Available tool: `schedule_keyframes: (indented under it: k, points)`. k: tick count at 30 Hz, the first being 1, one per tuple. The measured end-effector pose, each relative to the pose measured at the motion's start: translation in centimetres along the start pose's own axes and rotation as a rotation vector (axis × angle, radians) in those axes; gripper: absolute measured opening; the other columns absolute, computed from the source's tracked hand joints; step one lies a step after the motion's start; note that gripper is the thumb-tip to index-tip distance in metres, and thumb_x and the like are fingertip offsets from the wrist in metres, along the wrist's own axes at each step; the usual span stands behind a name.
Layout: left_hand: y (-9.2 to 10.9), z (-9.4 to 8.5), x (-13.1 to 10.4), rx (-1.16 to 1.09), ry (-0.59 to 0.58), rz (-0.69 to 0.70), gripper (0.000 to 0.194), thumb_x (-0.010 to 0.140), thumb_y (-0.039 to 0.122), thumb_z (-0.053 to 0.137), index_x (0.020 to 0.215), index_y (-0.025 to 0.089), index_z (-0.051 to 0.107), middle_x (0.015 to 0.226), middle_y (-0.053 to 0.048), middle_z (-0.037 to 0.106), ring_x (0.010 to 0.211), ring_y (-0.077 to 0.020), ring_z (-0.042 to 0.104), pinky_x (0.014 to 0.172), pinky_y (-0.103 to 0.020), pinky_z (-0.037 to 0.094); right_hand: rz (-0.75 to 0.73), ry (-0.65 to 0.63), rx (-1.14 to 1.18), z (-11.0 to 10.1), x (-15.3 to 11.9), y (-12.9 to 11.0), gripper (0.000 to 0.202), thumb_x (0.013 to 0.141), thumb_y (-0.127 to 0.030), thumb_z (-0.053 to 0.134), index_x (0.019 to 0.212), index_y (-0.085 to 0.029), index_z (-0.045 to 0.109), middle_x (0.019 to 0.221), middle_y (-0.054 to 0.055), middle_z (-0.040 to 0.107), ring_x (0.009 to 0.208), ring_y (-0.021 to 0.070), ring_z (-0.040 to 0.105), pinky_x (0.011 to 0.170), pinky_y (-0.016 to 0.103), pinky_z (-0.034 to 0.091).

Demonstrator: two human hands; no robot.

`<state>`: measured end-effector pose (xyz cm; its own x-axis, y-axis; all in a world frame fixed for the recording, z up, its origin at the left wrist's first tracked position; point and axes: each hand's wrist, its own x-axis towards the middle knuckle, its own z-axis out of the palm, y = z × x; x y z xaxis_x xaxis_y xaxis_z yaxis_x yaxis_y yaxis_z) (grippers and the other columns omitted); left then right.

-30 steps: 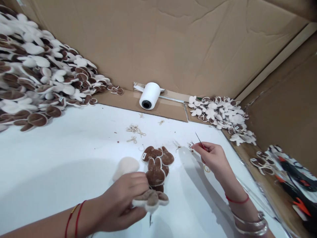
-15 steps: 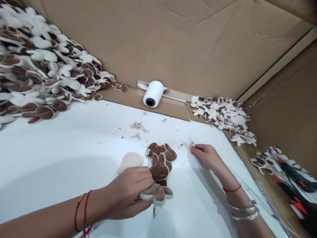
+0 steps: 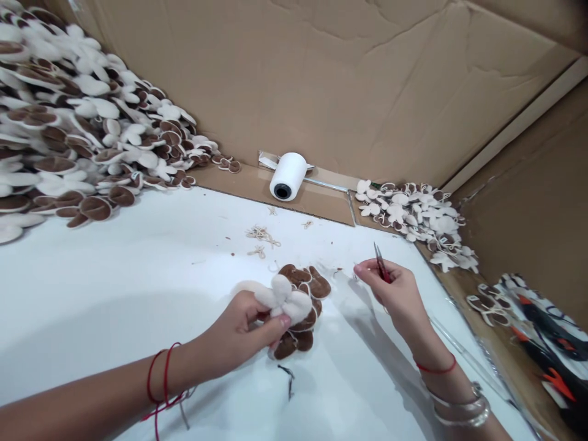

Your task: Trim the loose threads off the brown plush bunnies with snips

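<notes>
My left hand pinches a small plush piece between thumb and fingers, with its white rounded lobes facing up. Beneath and beyond it lie several brown plush pieces edged in white, partly hidden by the held piece. A pale rounded piece shows just behind the left hand. To the right, my right hand holds red tweezers, their metal tips pointing up and away. Its thumb and forefinger meet at the left; anything tiny between them is too small to make out.
Large plush heap at left; smaller white heap at right. A white roll lies by the cardboard wall. Small cream bows and a dark strand are on the white table. Black-and-orange tools sit far right.
My left hand has turned the plush piece from its brown side to its white side and raised it slightly. My right hand has tilted the tweezers upright.
</notes>
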<state>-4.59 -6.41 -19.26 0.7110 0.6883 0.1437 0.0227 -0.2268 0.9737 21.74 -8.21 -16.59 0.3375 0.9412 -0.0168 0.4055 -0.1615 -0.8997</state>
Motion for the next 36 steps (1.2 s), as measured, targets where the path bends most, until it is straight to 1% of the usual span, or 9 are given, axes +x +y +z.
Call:
schedule_keyframes:
  k: [2, 4, 5, 7, 11, 19, 28, 32, 36]
  points:
    - [0.1, 0.2, 0.0, -0.016, -0.021, -0.016, 0.034, 0.093, 0.032, 0.047, 0.065, 0.015, 0.051, 0.059, 0.0, 0.053, 0.055, -0.0105, 0.051, 0.05, -0.02, 0.042, -0.014, -0.13, 0.089, 1.1, -1.5, -0.9, 0.043, 0.068, -0.051, 0.071, 0.09, -0.014, 0.07, 0.052, -0.01, 0.023, 0.048, 0.0091, 0.021, 0.048, 0.026, 0.017]
    - [0.1, 0.3, 0.0, -0.02, -0.054, -0.031, 0.032, 0.093, 0.033, 0.047, 0.066, 0.015, 0.05, 0.06, 0.0, 0.051, 0.054, -0.01, 0.049, 0.048, -0.019, 0.04, -0.022, -0.272, 0.158, 2.2, -3.2, -1.6, 0.045, 0.059, -0.049, 0.079, 0.086, -0.014, 0.074, 0.051, -0.01, 0.023, 0.048, 0.0082, 0.021, 0.047, 0.025, 0.017]
    - [0.1, 0.3, 0.0, -0.008, -0.074, -0.029, 0.032, 0.093, 0.032, 0.046, 0.066, 0.015, 0.049, 0.06, 0.001, 0.049, 0.053, -0.0093, 0.047, 0.047, -0.019, 0.037, 0.0, -0.386, 0.234, 2.7, -3.9, -1.9, 0.042, 0.06, -0.044, 0.082, 0.088, -0.014, 0.075, 0.052, -0.01, 0.023, 0.048, 0.0077, 0.02, 0.048, 0.025, 0.016]
    - [0.2, 0.4, 0.0, 0.056, -0.092, 0.001, 0.029, 0.093, 0.03, 0.046, 0.067, 0.016, 0.048, 0.06, 0.002, 0.046, 0.051, -0.0083, 0.042, 0.045, -0.019, 0.034, 0.032, -0.464, 0.304, 3.5, -5.1, -2.3, 0.031, 0.062, -0.036, 0.085, 0.083, -0.015, 0.075, 0.051, -0.01, 0.023, 0.049, 0.0072, 0.019, 0.048, 0.024, 0.015]
    - [0.9, 0.6, -0.1, 0.175, 0.008, 0.035, 0.02, 0.09, 0.026, 0.049, 0.072, 0.016, 0.052, 0.064, 0.002, 0.048, 0.056, -0.009, 0.045, 0.049, -0.019, 0.037, 0.081, -0.468, 0.39, 4.0, -5.9, -2.5, 0.023, 0.065, -0.031, 0.085, 0.072, -0.015, 0.071, 0.049, -0.01, 0.024, 0.049, 0.0071, 0.019, 0.048, 0.024, 0.014]
    - [2.0, 1.0, -0.3, 0.202, 0.161, -0.03, 0.01, 0.083, 0.025, 0.057, 0.079, 0.017, 0.056, 0.07, 0.002, 0.055, 0.064, -0.0107, 0.05, 0.06, -0.021, 0.041, 0.085, -0.487, 0.413, 4.3, -5.9, -2.2, 0.022, 0.069, -0.031, 0.082, 0.073, -0.014, 0.069, 0.051, -0.009, 0.028, 0.051, 0.0072, 0.021, 0.049, 0.025, 0.014]
    - [1.6, 0.6, 0.0, 0.015, 0.033, -0.026, 0.017, 0.089, 0.026, 0.053, 0.078, 0.014, 0.057, 0.07, 0.0, 0.056, 0.063, -0.0112, 0.054, 0.058, -0.022, 0.045, 0.059, -0.498, 0.418, 4.4, -6.0, -1.6, 0.022, 0.071, -0.033, 0.081, 0.074, -0.014, 0.069, 0.052, -0.008, 0.033, 0.052, 0.0078, 0.024, 0.049, 0.024, 0.017]
    - [1.4, 0.5, 0.0, 0.02, 0.018, -0.03, 0.015, 0.09, 0.027, 0.053, 0.083, 0.015, 0.057, 0.072, -0.001, 0.057, 0.064, -0.0116, 0.054, 0.058, -0.021, 0.045, 0.055, -0.499, 0.416, 4.5, -5.9, -1.6, 0.023, 0.071, -0.035, 0.081, 0.075, -0.015, 0.071, 0.053, -0.007, 0.037, 0.052, 0.0082, 0.026, 0.05, 0.024, 0.02]
    - [1.1, 0.4, 0.0, 0.027, -0.058, 0.001, 0.016, 0.093, 0.027, 0.048, 0.084, 0.016, 0.055, 0.073, 0.0, 0.055, 0.067, -0.0118, 0.054, 0.059, -0.021, 0.046, 0.059, -0.489, 0.405, 4.4, -5.9, -1.8, 0.025, 0.071, -0.038, 0.08, 0.078, -0.015, 0.073, 0.057, -0.004, 0.046, 0.053, 0.0091, 0.032, 0.051, 0.024, 0.026]
